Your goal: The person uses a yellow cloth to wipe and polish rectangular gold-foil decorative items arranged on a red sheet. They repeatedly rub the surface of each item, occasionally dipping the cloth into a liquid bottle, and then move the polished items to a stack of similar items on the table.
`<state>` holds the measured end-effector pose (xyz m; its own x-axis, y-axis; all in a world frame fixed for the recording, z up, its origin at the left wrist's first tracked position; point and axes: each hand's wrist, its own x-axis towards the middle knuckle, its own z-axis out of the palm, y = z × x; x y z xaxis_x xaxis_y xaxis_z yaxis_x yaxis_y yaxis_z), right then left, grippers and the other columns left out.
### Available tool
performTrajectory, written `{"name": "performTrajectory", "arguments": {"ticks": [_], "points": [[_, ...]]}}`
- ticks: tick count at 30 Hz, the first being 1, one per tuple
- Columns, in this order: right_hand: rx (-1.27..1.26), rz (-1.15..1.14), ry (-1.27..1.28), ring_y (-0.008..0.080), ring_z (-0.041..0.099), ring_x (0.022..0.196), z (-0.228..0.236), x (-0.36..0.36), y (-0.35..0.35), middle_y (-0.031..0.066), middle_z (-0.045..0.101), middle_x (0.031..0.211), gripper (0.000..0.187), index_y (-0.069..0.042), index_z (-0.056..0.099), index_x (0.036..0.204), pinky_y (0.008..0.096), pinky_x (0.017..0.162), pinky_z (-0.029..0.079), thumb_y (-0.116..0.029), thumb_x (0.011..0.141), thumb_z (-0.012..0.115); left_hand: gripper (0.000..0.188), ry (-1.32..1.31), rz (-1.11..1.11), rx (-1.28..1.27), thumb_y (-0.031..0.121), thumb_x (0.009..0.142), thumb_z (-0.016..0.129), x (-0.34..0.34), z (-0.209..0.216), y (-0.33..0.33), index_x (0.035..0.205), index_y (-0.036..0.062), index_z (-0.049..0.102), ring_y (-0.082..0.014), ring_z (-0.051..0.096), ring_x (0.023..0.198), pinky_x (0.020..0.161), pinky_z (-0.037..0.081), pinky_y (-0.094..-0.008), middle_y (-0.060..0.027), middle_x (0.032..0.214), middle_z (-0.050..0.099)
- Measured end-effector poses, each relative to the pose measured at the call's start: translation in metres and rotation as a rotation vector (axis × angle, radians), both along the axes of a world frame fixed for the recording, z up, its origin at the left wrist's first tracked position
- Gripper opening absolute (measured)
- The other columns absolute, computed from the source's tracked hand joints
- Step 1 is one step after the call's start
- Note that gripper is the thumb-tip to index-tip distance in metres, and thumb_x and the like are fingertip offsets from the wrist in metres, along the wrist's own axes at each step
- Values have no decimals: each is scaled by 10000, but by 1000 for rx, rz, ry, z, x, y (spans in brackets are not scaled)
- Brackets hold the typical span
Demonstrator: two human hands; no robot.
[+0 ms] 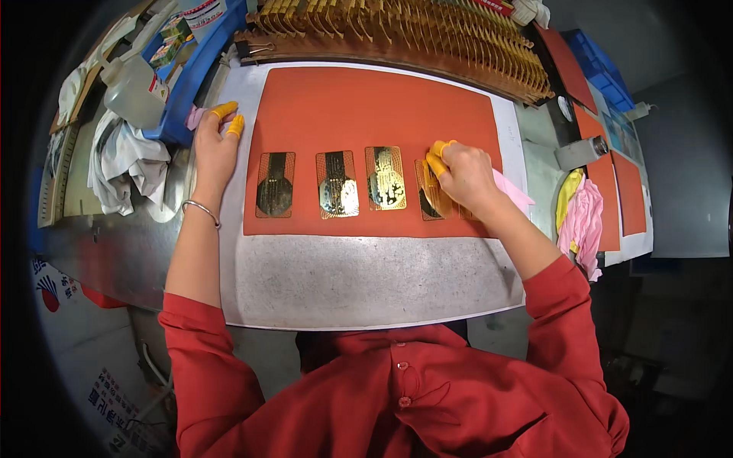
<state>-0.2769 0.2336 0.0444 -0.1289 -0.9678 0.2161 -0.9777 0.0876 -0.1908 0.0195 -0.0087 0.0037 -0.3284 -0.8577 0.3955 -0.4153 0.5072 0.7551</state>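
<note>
An orange-red mat [366,107] lies before me with a row of thin gold, cut-out metal plates on it: a dark-looking plate [275,185] at the left, then a second plate [337,185] and a third plate [385,179] shining brighter. My right hand [467,174], yellow covers on its fingertips, pinches a tilted gold metal plate [437,200] at the row's right end. Another plate shows partly behind it. My left hand [216,153], also with yellow fingertip covers, rests beside the mat's left edge, thumb and forefinger apart, holding nothing visible.
Behind the mat stands a rack [397,34] packed with gold plates. A blue bin [187,72], a translucent bottle [136,91] and white cloths [126,164] are at left. To the right are a grey bottle [582,153] and pink cloth [582,217]; pink material [513,191] lies by my right wrist.
</note>
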Motion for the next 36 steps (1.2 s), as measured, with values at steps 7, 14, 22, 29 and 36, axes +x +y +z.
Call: {"name": "performTrajectory", "arguments": {"ticks": [7,14,22,29,36], "points": [[17,24,57,309,579,595,-5,3,8,129,584,688,65,-38,608,769,414,527,456,-90,733,591,253,8,13,-15,50,792,584,1,0,0,1039,-3,599,-223,571,929,838,438,-306,-128,1027,576],[-34,115,73,317,575,587,-8,2,10,134,578,669,57,-32,603,748,408,516,459,-76,715,589,255,31,36,-1,55,786,591,6,-5,2,1033,-7,596,-229,571,926,840,435,-312,-131,1018,576],[16,67,33,330,578,616,-4,1,4,144,582,686,58,-34,593,752,415,545,465,-77,714,590,243,56,20,10,69,794,581,6,-9,-1,1019,-21,593,-239,571,932,847,434,-318,-138,1012,577],[4,31,65,329,580,619,3,4,3,142,596,703,51,-35,604,738,414,551,466,-51,691,590,238,29,0,-25,60,796,589,4,-8,-5,1022,-11,601,-222,576,915,827,437,-302,-123,991,583],[13,52,24,323,581,623,0,5,18,132,588,699,63,-45,615,767,420,549,457,-93,735,591,237,-19,-10,-58,71,797,589,0,-6,-5,1020,-7,594,-228,577,916,829,443,-312,-130,1003,585]]}}
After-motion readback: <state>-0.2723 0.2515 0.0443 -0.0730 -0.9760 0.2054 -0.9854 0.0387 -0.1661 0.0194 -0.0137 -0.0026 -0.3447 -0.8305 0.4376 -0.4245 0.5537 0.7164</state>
